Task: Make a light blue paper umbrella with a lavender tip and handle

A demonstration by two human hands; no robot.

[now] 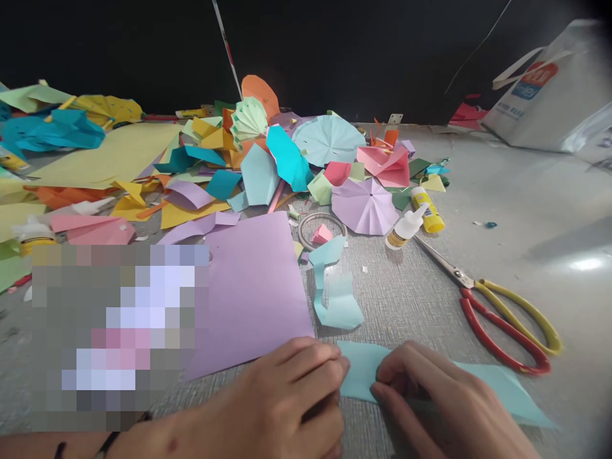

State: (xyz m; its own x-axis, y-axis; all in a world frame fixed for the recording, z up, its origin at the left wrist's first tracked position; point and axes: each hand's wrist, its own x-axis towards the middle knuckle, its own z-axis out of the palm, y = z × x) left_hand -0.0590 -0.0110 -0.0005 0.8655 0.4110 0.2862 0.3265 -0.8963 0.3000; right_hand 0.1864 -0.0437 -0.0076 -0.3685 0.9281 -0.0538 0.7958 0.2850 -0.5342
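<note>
Head view: long pale-blue paper strip (361, 376) on grey textured surface (392, 293). Left hand (291, 389) half-curled at one end, grip hidden, can't tell; right hand (430, 395) pinching middle. Likely light, limp, easily creased; best held by edges.

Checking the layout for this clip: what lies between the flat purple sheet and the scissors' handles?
A cut light-blue scrap beside the purple sheet, then grey tabletop bare but for specks, up to the scissors. The head view shows this.
</note>
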